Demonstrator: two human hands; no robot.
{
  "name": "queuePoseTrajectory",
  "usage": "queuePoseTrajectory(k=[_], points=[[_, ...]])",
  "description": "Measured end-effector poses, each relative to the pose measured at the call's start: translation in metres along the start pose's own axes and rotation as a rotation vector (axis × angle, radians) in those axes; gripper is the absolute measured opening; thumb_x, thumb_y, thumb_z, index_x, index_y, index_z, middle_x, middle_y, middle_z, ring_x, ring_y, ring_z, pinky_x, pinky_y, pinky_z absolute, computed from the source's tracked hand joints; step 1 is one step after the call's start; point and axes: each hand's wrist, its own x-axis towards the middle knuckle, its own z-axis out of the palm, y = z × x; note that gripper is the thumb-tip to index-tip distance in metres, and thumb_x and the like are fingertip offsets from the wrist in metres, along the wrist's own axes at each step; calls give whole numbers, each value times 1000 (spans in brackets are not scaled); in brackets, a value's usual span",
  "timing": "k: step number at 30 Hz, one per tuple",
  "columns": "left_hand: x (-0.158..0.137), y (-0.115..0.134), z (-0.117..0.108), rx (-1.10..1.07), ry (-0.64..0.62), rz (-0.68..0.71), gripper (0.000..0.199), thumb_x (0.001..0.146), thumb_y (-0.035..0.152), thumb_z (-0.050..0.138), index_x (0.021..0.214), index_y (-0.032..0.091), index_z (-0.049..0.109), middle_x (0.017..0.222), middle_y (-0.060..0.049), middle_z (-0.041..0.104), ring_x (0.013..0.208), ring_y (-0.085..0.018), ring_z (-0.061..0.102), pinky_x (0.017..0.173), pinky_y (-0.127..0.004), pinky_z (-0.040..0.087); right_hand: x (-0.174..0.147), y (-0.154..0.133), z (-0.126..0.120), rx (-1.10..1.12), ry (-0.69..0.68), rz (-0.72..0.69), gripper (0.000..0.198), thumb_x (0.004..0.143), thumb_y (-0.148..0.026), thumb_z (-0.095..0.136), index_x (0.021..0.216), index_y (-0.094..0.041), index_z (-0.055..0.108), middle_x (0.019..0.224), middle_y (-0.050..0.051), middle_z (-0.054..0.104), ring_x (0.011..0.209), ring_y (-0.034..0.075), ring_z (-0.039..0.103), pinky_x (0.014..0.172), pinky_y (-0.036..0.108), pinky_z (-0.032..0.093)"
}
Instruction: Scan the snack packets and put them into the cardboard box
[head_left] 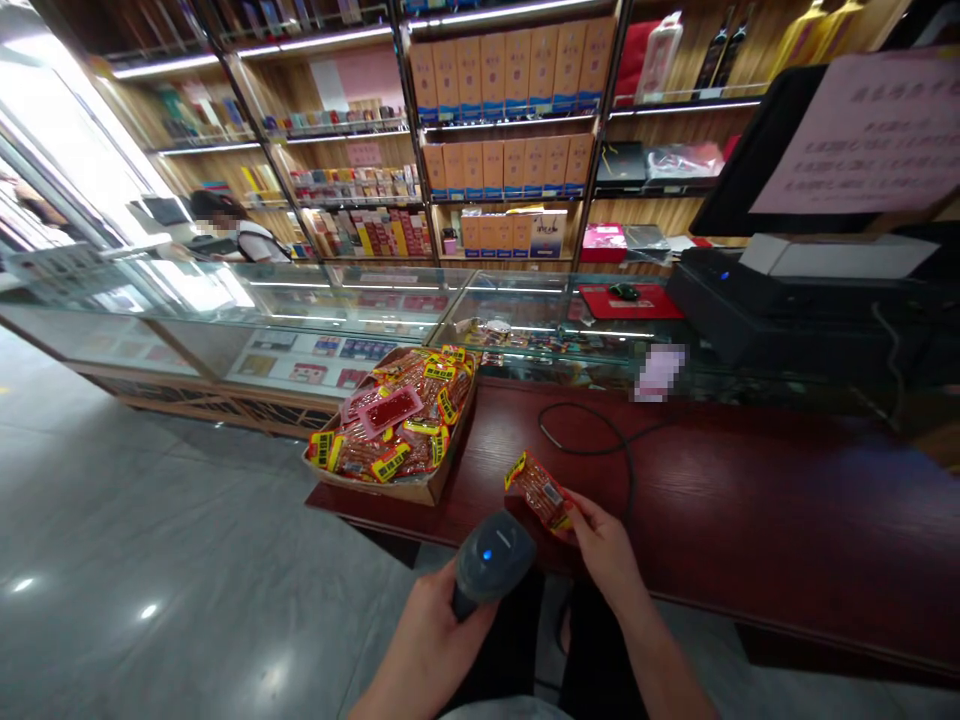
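Gripping a barcode scanner (491, 565) in the left hand (424, 645) below the worktop's (750, 490) near edge; pinching a snack packet (541, 490) label-up in the right hand (604, 550), angled toward the scanner window for reading.

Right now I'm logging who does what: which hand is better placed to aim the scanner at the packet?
Left. The left hand already grips the scanner, its head close to the snack packet held by the right hand.
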Motion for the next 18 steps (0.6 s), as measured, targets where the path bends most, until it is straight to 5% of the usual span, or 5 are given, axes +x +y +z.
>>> queuePoseTrajectory(k=[18], points=[[-1,3,-10,-16,-9,-22,18,78,23,66,87,19,81,80,-3,77,78,-23,67,78,-28,54,3,-4,8,-34,-4,4,42,86,-53,73,113,-22,77,113,7,82,99,25,79,80,42,68]])
